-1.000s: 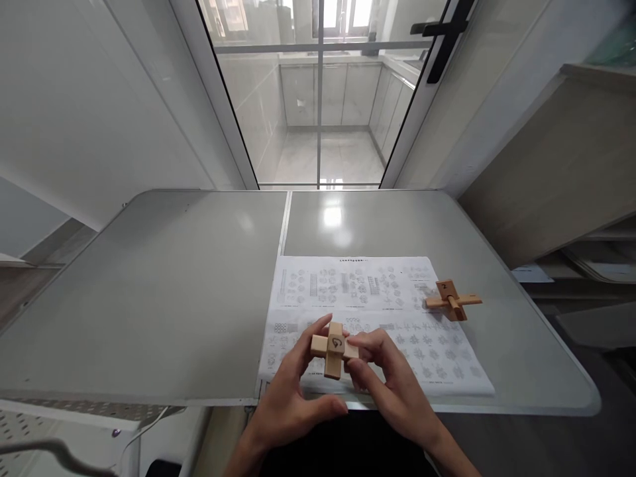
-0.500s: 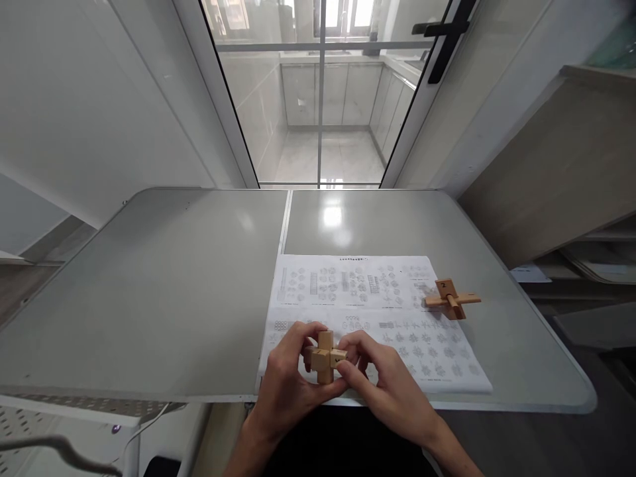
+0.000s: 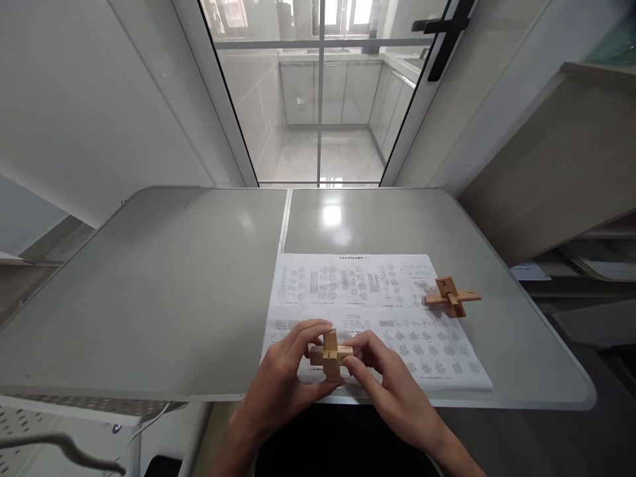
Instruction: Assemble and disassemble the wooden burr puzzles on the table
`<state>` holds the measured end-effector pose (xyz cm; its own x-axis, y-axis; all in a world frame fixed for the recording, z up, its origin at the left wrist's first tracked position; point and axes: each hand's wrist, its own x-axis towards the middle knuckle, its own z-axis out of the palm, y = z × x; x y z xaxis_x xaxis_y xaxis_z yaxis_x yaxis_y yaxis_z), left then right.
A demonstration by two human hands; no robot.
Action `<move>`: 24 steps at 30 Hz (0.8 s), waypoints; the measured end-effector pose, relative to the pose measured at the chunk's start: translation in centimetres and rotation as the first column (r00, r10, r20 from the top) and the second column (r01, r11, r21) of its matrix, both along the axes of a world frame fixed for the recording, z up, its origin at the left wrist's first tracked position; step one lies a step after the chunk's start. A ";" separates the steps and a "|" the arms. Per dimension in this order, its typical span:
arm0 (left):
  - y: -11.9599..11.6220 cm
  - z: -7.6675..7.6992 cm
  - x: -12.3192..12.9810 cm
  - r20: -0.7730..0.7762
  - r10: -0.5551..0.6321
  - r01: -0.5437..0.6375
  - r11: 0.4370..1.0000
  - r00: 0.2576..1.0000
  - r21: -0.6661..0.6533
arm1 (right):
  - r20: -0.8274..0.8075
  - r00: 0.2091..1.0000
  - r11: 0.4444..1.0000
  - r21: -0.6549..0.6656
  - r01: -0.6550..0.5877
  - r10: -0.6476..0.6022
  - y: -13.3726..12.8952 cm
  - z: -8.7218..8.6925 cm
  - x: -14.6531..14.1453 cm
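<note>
A small cross-shaped wooden burr puzzle is held between both hands above the near edge of the printed sheet. My left hand grips it from the left, fingers at its top and thumb beneath its lower end. My right hand pinches the light bar that sticks out on the puzzle's right side between thumb and index finger. Small dark marks show on the bars, too small to read for certain. Rows of diagrams cover the sheet.
A second wooden puzzle, cross-shaped and marked 2, rests on the sheet's right edge. The grey table has a pale seam across it. Beyond its far edge stands a glazed door with a black handle. A wooden shelf unit is at the right.
The held puzzle has turned and shifted slightly right. My left fingers have straightened over its top, and my right hand has kept its pinch on the right bar.
</note>
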<state>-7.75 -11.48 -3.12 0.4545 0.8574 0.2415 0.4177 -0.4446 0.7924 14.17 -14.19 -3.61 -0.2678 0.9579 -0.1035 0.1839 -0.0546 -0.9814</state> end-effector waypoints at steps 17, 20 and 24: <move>0.3 -0.2 -0.5 0.050 0.056 -0.056 0.998 0.997 -0.005 | 0.201 0.971 0.981 0.118 -0.152 0.127 1.1 1.2 0.2; -0.1 -0.2 0.0 0.047 0.055 -0.057 0.998 0.997 0.039 | 0.297 0.941 0.976 0.084 -0.199 0.166 1.3 1.4 0.2; -0.6 -0.3 0.6 0.068 0.036 -0.044 0.993 0.997 0.112 | 0.339 0.925 0.977 0.062 -0.206 0.173 1.3 0.9 0.0</move>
<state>-7.14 -12.04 -3.39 0.4005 0.8401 0.3658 0.3860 -0.5167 0.7642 14.18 -12.91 -2.66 -0.4116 0.9022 -0.1289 0.4958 0.1030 -0.8623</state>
